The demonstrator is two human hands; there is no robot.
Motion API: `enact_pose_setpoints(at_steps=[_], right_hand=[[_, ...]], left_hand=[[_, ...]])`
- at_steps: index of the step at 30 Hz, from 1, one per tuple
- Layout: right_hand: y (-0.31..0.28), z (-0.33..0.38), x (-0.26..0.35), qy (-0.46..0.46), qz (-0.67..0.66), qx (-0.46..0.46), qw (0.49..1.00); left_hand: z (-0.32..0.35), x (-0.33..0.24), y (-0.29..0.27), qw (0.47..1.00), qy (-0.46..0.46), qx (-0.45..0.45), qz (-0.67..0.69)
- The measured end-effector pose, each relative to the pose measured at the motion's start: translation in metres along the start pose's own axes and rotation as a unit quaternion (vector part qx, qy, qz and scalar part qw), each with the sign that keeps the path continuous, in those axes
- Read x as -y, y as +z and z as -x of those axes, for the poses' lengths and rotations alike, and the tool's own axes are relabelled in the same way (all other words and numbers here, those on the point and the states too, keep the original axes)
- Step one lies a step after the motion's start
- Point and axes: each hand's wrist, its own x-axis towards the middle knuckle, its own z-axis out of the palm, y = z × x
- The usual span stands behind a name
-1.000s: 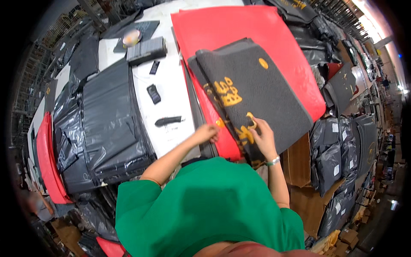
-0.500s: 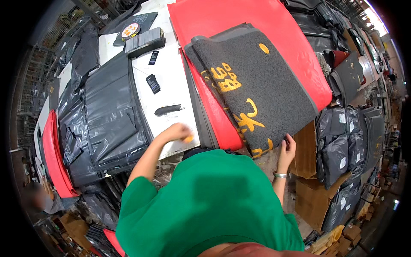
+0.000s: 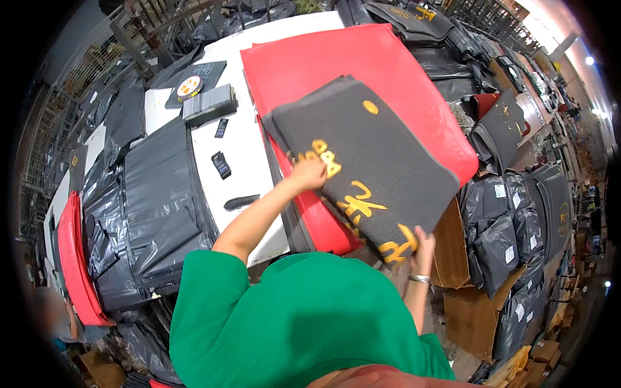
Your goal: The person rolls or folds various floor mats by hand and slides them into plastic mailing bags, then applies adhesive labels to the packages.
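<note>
A folded dark grey mat with yellow lettering (image 3: 378, 155) lies tilted on a big red mat (image 3: 362, 68) on the white table (image 3: 242, 152). My left hand (image 3: 310, 173) presses on the grey mat's near left edge, fingers bent over the lettering. My right hand (image 3: 420, 244), with a bracelet on the wrist, grips the mat's near corner, which overhangs the table. My green-sleeved arms come in from below.
Black plastic bags (image 3: 152, 207) are piled left of the table. A black marker (image 3: 242, 202), small dark cards (image 3: 221, 164) and a stack of cards (image 3: 208, 103) lie on the white top. A cardboard box (image 3: 453, 246) and bagged packs (image 3: 504, 226) stand to the right.
My left hand has moved from the white tabletop onto the grey mat's edge. My right hand has shifted along the mat's near corner. The mat has turned slightly.
</note>
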Motion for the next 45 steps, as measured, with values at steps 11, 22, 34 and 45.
enact_pose_setpoints(at_steps=[11,22,34,45], right_hand=[[0.199,-0.024,0.067,-0.272,0.426,0.138,0.852],[0.11,-0.045,-0.013,-0.332,0.442,-0.194,0.81],[0.061,0.097,-0.137,-0.098,0.067,0.01,0.993],[0.025,0.027,-0.1,-0.047,0.219,0.147,0.963]], left_hand=[[0.017,-0.013,-0.045,0.711,-0.139,0.072,0.686],[0.016,0.05,0.02,0.944,-0.177,-0.119,0.251],[0.14,0.054,0.015,0.827,-0.257,0.133,0.481],[0.271,-0.126,-0.027,0.944,0.007,0.179,0.277]])
